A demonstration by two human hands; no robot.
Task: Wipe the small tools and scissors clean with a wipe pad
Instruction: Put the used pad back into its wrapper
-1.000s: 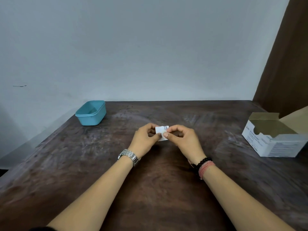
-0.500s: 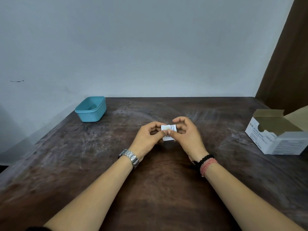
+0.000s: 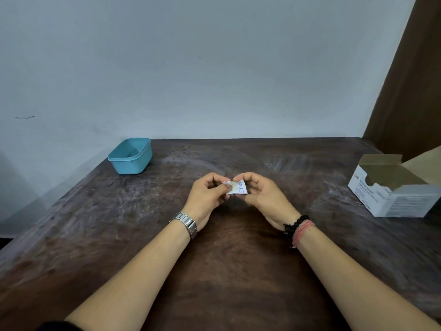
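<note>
Hands are meeting above the middle of the dark wooden desk (image 3: 229, 271), and between them they are holding a small white wipe packet (image 3: 236, 187) with blue print on it. The left hand (image 3: 207, 197) is pinching the torn upper left corner of the packet between thumb and fingers, so its grip is grasping the packet. The right hand (image 3: 263, 195) is gripping the right side of the same packet with curled fingers and thumb. The packet is not touching the desk; it is staying a little over it. A metal watch (image 3: 185, 223) is sitting on the left wrist, and a black bead bracelet (image 3: 294, 225) with a pink band (image 3: 302, 232) is on the right wrist. A blue plastic container (image 3: 130, 156) is standing at the far left of the desk near the wall. An open white cardboard box (image 3: 393, 187) is lying at the right edge. Tools and scissors are not showing in this view.
</note>
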